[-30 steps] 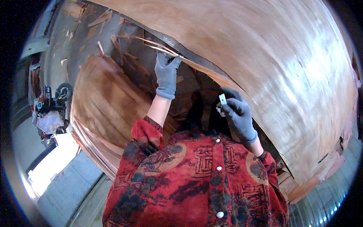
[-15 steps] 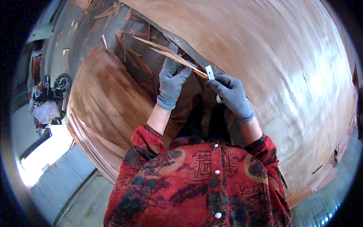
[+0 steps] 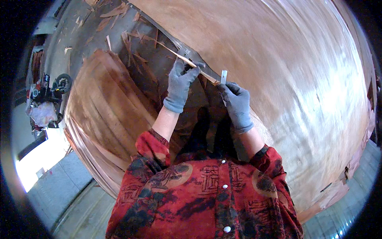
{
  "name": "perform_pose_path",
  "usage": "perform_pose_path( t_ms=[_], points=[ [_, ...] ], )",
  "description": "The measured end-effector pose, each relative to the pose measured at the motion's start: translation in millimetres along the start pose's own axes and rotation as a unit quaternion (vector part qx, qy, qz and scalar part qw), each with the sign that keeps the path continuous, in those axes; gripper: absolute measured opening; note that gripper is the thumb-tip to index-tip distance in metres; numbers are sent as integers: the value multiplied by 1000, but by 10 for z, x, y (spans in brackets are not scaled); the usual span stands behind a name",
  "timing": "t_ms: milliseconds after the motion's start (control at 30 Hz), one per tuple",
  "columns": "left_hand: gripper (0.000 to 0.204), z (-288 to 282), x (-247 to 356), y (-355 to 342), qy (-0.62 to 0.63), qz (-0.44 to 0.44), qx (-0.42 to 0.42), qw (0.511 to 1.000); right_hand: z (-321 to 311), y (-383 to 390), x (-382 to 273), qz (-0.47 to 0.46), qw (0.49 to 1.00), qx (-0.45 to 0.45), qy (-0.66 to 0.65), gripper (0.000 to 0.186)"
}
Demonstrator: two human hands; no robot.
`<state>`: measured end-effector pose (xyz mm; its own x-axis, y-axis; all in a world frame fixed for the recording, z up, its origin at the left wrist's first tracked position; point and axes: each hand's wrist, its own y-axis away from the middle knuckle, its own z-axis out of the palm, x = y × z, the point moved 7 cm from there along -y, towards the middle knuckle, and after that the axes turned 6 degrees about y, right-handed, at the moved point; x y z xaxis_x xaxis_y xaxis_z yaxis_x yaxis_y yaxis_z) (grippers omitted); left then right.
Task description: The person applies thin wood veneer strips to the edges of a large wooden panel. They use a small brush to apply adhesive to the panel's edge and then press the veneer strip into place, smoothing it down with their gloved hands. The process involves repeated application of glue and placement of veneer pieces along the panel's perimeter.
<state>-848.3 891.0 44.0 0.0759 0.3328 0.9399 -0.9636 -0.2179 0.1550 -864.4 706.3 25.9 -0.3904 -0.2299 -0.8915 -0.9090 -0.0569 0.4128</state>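
A long, thin strip of wood veneer [image 3: 209, 78] slants between my two grey-gloved hands. My left hand [image 3: 178, 85] is closed round its middle, thumb and fingers pinching it, while the thin far end points up and left. Close to the strip's near end, my right hand [image 3: 237, 102] grips a small flat pale blade [image 3: 224, 76] that stands up from the fingers. Whether the right fingers also pinch the strip, I cannot tell. Just beyond both hands lies the edge of a broad veneer sheet [image 3: 254, 47].
To the left, a brown pile of veneer sheets [image 3: 103, 89] curves down towards the floor. Broken veneer scraps [image 3: 127, 44] lie on the dark floor at the upper left. A motorcycle [image 3: 47, 95] stands at the far left.
The strip has turned, so its two split tips now appear as one thin line. My right hand has shifted slightly left, and the blade stands more upright. My left hand keeps its grip.
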Motion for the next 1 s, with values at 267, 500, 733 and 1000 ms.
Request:
perform_pose_path(
  t_ms=[267,500,733,1000],
  points=[
    [39,-278,-98,-225,-100,-100,73,987,-34,63,-94,-146,980,84,109,16],
    [33,-220,-106,-182,-96,-104,17,990,-21,155,-229,-208,956,89,186,15],
    [17,-152,46,-203,-187,-36,-24,981,-6,123,-270,-189,977,47,83,18],
    [24,-206,-225,-312,-173,-3,-13,985,130,-182,-150,57,996,-71,20,23]
  ],
)
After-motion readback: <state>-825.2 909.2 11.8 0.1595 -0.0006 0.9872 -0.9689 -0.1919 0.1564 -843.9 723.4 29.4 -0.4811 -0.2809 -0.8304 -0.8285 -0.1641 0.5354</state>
